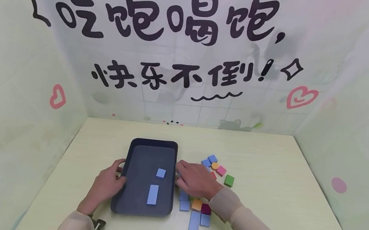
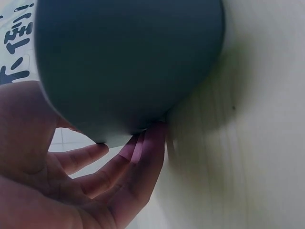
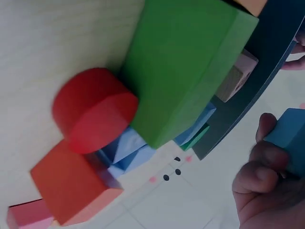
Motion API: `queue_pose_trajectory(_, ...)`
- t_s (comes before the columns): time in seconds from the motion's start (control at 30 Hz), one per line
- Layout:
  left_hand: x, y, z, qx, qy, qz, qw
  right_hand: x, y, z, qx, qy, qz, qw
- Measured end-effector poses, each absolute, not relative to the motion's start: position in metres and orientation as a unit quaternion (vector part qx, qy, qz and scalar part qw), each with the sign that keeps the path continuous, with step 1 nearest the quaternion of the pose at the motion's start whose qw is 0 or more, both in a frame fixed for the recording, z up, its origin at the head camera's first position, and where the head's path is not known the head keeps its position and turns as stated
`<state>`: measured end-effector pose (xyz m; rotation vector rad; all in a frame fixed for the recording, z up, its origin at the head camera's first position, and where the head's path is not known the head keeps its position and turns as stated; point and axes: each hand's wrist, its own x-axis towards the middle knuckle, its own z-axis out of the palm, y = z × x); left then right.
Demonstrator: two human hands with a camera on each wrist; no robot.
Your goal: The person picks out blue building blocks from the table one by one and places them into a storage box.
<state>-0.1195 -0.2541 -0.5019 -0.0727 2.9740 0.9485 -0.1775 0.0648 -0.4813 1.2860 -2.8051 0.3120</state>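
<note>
My left hand (image 1: 106,183) grips the left side of a dark grey tray (image 1: 142,159), fingers against its outer wall (image 2: 124,62) in the left wrist view. Inside the tray lie a small blue block (image 1: 160,173) and a long blue block (image 1: 153,195). At the tray's right rim, my right hand (image 1: 199,178) pinches a blue block (image 3: 290,138) between thumb and fingers. Beneath that hand, the right wrist view shows a large green block (image 3: 181,67), a red cylinder (image 3: 95,109) and an orange-red block (image 3: 76,183). The right hand hides part of this pile in the head view.
Loose blocks lie right of the tray, among them a green block (image 1: 229,180), a pink block (image 1: 221,170), an orange block (image 1: 196,205) and a long blue block (image 1: 194,223). Printed wall panels (image 1: 185,111) enclose the table (image 1: 267,157) at the back and sides.
</note>
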Motion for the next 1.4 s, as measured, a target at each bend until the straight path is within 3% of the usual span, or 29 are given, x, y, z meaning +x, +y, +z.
queue_pose_trajectory(0.47, -0.121, -0.256, -0.503, -0.024, 0.951, 0.308, 0.007, -0.189, 0.011, -0.474, 0.506, -0.860, 0.046, 0.053)
queue_pose_trajectory(0.8, -0.121, -0.253, -0.504, -0.030, 0.954, 0.297, 0.007, -0.183, -0.028, -0.481, 0.550, -0.834, -0.033, 0.034)
queue_pose_trajectory(1.4, -0.118, -0.251, -0.500, -0.034, 0.955, 0.295, 0.019, -0.175, -0.039, -0.488, 0.562, -0.810, -0.147, 0.075)
